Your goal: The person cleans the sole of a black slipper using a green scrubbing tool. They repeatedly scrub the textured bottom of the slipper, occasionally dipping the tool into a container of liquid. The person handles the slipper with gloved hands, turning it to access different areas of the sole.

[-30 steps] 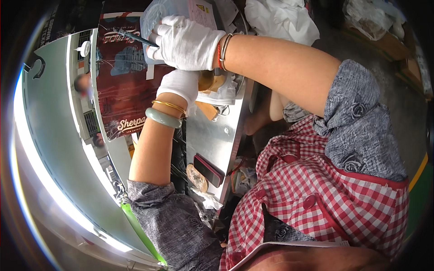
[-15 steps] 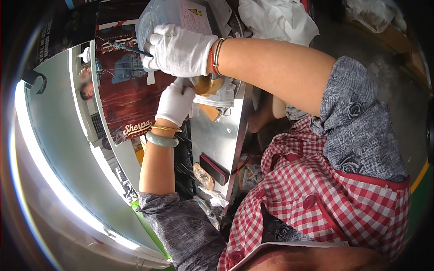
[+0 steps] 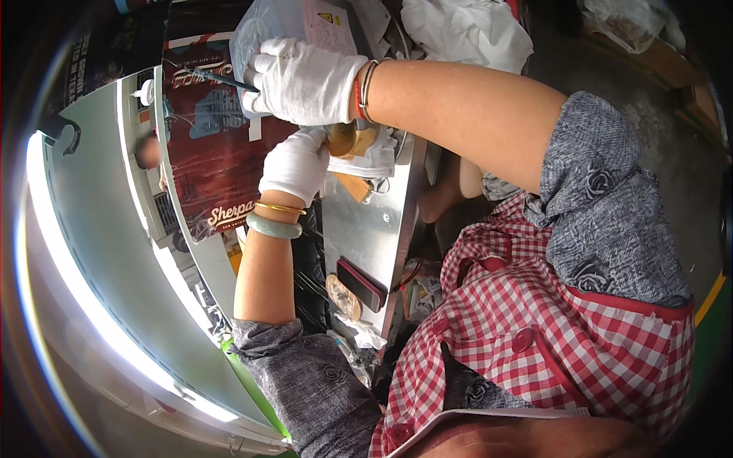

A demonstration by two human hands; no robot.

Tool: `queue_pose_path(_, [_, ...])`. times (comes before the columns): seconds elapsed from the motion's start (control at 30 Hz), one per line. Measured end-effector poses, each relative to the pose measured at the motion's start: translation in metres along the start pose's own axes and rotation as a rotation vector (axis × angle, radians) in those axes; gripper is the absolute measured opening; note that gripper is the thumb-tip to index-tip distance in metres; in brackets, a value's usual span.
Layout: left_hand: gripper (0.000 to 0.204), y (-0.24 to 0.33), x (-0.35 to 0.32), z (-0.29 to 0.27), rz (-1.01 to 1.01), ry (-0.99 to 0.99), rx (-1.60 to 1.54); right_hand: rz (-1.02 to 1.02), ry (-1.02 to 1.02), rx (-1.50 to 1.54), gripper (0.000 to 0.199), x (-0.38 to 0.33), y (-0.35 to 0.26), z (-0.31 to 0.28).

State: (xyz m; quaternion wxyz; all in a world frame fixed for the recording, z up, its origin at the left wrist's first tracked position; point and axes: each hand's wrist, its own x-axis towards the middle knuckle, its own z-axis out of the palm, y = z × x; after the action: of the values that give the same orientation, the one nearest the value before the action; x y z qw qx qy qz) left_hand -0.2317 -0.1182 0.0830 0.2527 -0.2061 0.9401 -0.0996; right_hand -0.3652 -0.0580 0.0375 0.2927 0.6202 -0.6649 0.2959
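Observation:
My right hand [image 3: 305, 80], in a white glove with bangles at the wrist, grips a thin dark pointed tool [image 3: 217, 76] whose tip points left over a dark red printed sheet [image 3: 217, 160]. Just below it, my left hand [image 3: 294, 164], also gloved and with a green bracelet on the wrist, closes on a tan rounded piece [image 3: 347, 140]. That piece rests on white paper [image 3: 374, 162] at the top of a metal table [image 3: 366, 229]. The two hands nearly touch.
A dark flat rectangular device [image 3: 360, 282] and a round brown disc [image 3: 343, 296] lie lower on the table. A clear plastic bag [image 3: 279, 27] and white cloth [image 3: 466, 30] sit at the top. A curved pale panel with a bright light strip [image 3: 84, 298] runs along the left.
Both hands keep their grips. The left hand has shifted slightly down in the view, and the right hand with the tool has barely moved.

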Motion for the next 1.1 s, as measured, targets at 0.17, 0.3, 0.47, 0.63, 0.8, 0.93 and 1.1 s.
queue_pose_path(0.17, [0.023,0.001,0.011,-0.002,-0.061,-0.111,0.081,0.002,-0.051,0.011,0.026,0.001,-0.001,-0.005])
queue_pose_path(0.3, [0.024,0.013,0.019,-0.001,-0.223,-0.181,0.172,0.009,0.021,0.005,0.027,0.002,-0.002,0.003])
queue_pose_path(0.47, [0.021,0.008,0.017,0.001,-0.076,-0.155,0.221,-0.011,-0.012,0.016,0.030,0.001,0.000,-0.002])
queue_pose_path(0.63, [0.036,0.001,0.000,0.015,0.069,0.041,0.374,-0.004,0.001,-0.006,0.030,0.002,0.001,0.000])
queue_pose_path(0.8, [0.033,-0.013,-0.010,0.022,0.174,0.316,0.129,-0.005,0.017,0.009,0.028,0.003,0.000,-0.001])
queue_pose_path(0.93, [0.026,-0.016,-0.011,0.024,0.228,0.341,0.061,-0.006,0.013,0.000,0.027,0.001,0.001,-0.001])
queue_pose_path(1.1, [0.021,-0.008,0.012,0.007,0.239,0.102,0.331,0.023,-0.007,-0.001,0.027,0.002,0.010,0.004])
